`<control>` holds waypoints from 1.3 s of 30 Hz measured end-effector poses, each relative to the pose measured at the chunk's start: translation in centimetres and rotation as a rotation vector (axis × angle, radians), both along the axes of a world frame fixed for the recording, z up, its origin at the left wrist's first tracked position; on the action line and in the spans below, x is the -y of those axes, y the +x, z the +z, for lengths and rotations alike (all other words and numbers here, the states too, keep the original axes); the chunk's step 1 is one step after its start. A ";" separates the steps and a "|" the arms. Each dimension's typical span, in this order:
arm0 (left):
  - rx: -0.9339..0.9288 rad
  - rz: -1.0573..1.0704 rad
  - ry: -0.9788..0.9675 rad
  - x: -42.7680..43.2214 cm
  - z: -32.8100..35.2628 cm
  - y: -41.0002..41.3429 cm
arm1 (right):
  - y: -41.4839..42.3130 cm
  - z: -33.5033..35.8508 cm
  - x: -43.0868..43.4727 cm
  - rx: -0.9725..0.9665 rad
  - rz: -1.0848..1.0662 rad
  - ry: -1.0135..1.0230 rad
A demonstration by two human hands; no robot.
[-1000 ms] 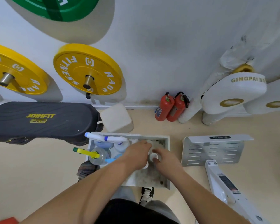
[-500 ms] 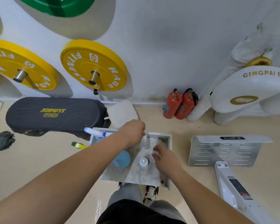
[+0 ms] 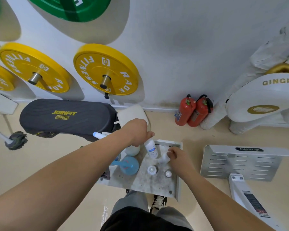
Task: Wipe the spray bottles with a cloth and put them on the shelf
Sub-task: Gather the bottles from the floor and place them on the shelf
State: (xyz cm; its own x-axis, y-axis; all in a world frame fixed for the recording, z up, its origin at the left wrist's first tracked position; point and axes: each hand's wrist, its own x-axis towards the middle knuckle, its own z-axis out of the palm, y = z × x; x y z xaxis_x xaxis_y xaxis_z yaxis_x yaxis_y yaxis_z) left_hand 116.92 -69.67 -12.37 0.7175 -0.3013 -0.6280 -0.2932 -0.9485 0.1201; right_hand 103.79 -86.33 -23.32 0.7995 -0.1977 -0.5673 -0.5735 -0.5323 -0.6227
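Seen from above, the person's left hand (image 3: 138, 130) is clenched round the top of a white bottle (image 3: 151, 149) with a blue label. The bottle hangs below the fingers, slightly tilted, over the far end of a shallow white tray (image 3: 177, 185) with a grimy floor. Just to its right, the right hand (image 3: 178, 158) pinches a small white object (image 3: 165, 157) at its fingertips; whether this is a cap, a bottle or a cloth cannot be told.

Below the hands, two small bottles stand upright in the tray, a clear-topped one (image 3: 152, 169) and a smaller one (image 3: 168, 173) near the right wrist. A blue bottle (image 3: 130, 165) lies on its side under the left forearm, with a round white bottle (image 3: 133, 150) just beyond it.

Farther out, a black bench pad (image 3: 68, 117) sits to the left. Two red fire extinguishers (image 3: 193, 110) stand against the wall, and yellow weight plates (image 3: 105, 69) hang on pegs above.
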 end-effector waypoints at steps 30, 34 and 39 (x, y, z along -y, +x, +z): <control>-0.070 -0.071 0.266 3.1 -6.8 0.4 | 3.1 3.6 2.2 0.115 -0.172 0.117; -0.069 -0.124 0.285 2.7 -6.3 -0.1 | 3.3 4.2 1.7 0.106 -0.183 0.162; -0.089 -0.179 0.146 2.1 -5.2 0.2 | 3.9 4.8 1.2 0.149 -0.186 0.145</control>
